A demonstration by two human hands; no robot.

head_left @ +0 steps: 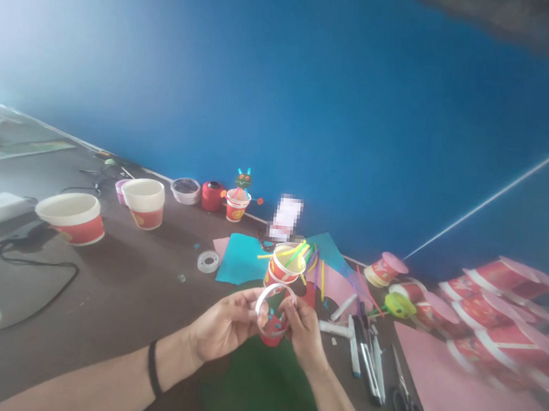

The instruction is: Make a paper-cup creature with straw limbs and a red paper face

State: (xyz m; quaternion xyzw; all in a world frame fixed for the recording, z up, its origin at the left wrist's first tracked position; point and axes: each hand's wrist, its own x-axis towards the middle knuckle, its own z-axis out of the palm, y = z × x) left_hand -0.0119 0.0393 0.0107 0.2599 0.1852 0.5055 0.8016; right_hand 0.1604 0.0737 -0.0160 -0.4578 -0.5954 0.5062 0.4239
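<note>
Both of my hands hold a small red paper cup [271,340] with a wide white rim, its opening tilted toward me. The fingers of my left hand [227,325] grip the rim's left side, and those of my right hand [305,334] pinch its right side. Small blue bits show inside the cup. Just beyond it stands another red and white cup [281,272] with yellow, green and other coloured strips in and over it. Under my hands lies a dark green sheet [264,388].
Scissors [406,403], markers [371,365] and a pink sheet [468,398] lie at right, near many stacked cups [498,312]. A tape roll [208,262] and blue paper [241,260] are ahead; larger cups [144,205] and a black cable [70,291] are at left. A blue wall [288,92] rises behind.
</note>
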